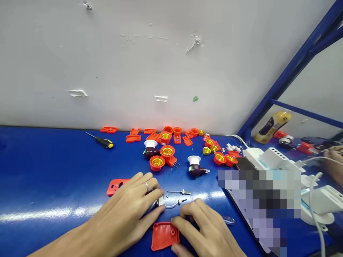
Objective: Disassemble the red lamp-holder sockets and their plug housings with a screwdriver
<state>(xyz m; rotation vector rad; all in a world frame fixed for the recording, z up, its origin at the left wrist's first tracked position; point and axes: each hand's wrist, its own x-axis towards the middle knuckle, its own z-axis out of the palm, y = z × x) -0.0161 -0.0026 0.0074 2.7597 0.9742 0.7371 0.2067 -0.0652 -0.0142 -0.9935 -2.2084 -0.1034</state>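
Closest to me, the shell (164, 236) lies hollow side up on the blue surface (53, 171). My right grip (206, 228) has finger and thumb at its right edge; I cannot tell whether they clamp it. Beyond, my left grip (136, 203) pinches the white block (161, 201) between thumb and forefinger. A lead (173, 206) appears to run from it; if I tug that, I judge the joint could pull loose. The screw (167, 195) and spring pin (178, 192) lie loose, so a brushing fingertip could scatter them. Farther back, sockets (157, 163) and a screwdriver (104, 142) rest well apart from both grips.
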